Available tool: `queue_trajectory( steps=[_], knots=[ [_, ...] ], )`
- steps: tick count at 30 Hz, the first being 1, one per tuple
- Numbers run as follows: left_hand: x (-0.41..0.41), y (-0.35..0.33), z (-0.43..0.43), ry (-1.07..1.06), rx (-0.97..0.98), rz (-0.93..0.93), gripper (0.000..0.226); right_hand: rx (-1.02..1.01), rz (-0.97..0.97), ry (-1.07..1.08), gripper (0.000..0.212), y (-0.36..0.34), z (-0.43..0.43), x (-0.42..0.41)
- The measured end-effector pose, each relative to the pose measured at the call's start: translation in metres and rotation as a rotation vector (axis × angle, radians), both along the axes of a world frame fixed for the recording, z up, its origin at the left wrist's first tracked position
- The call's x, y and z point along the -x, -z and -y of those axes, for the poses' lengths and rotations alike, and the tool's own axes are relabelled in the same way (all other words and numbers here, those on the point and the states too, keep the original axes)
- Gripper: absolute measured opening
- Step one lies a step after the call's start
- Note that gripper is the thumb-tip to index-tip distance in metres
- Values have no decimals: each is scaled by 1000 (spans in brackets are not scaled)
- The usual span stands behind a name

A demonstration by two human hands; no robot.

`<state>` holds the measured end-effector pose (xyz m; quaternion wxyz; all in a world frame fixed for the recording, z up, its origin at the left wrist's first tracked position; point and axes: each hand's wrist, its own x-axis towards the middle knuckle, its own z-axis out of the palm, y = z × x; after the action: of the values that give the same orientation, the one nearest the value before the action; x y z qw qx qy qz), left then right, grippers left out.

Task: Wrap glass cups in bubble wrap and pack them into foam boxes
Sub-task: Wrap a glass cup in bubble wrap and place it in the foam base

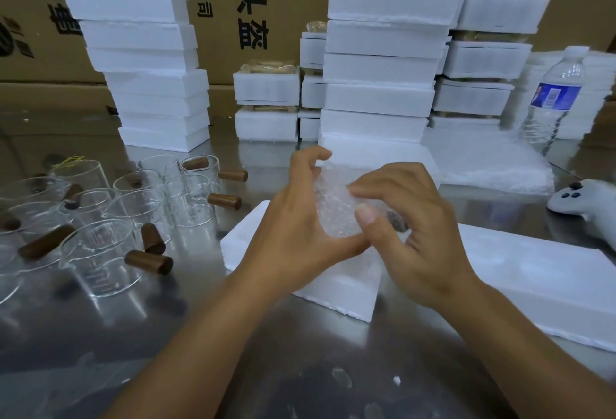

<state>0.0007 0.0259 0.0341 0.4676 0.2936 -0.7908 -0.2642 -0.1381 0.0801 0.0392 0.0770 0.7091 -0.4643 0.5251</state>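
Head view; left hand (293,231), right hand (430,238), fingers (366,215) clasping wrapped cup (333,205), above foam box (336,288)

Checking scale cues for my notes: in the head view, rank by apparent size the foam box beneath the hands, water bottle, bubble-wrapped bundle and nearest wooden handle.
1. foam box.
2-3. water bottle and bubble-wrapped bundle: too close to rank; bottle taller but farther back, bundle partly covered.
4. wooden handle, clearly smallest.
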Motion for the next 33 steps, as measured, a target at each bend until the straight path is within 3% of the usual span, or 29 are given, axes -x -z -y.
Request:
queue_trajectory(
  steps=[4, 10, 12, 14, 17, 23, 30, 33],
  knots=[
    [0, -3, -3, 22, 9, 36, 92, -77, -115, 0, 56, 1, 2, 0],
    [0, -4, -6, 28, 72, 96, 85, -120, -256, 58, 55, -1, 1, -1],
    [1, -3, -5, 22, 74, 69, 82, -139, -146, 1, 51, -3, 0, 0],
    [0, -2, -3, 4, 77, 23, 81, -121, 105, -49, 34, -5, -1, 2],
    [-1, -1, 2, -32, 52, -33, 75, -101, 408, 43, 12, -8, 2, 13],
    [-2, -2, 3, -52, -39, -129, 57, -494, 439, 2, 17, -13, 5, 26],
    [-1, -1, 2, 7, -98, -149, 63, -596, 667, -203, 18, -12, 4, 27],
    [-1, -2, 1, 56, -162, -136, 78, -584, 778, -247, 22, -14, 5, 29]
  ],
)
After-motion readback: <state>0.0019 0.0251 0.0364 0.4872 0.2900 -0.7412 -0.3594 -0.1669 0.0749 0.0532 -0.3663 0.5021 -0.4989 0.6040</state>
